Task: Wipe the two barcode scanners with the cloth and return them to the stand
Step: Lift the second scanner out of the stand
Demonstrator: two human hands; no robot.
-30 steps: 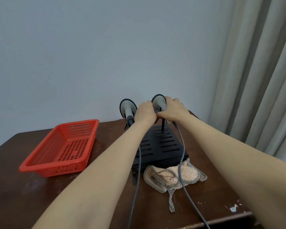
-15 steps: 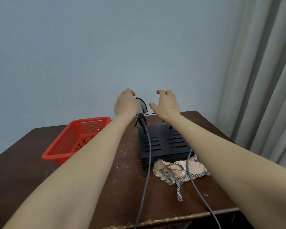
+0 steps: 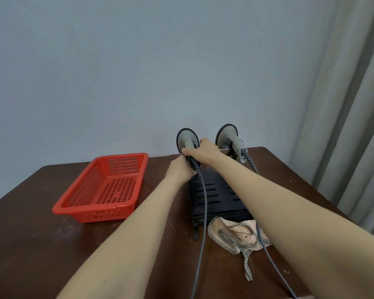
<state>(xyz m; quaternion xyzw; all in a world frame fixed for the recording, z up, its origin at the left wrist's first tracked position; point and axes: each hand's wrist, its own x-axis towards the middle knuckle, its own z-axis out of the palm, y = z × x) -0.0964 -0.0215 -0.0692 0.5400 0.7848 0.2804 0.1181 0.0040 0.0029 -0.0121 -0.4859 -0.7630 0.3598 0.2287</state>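
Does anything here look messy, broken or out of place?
Nothing looks broken. The cloth lies crumpled in front of the stand, and the cable of the right scanner runs across it. The table has pale scuffs and specks. The left hand and right hand grip the left scanner.

The left scanner (image 3: 187, 137) and right scanner (image 3: 227, 135) sit head-up on the black stand (image 3: 215, 190), pink cloth (image 3: 242, 230) crumpled before it.

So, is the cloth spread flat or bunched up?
Bunched: the cloth lies crumpled on the table before the stand.
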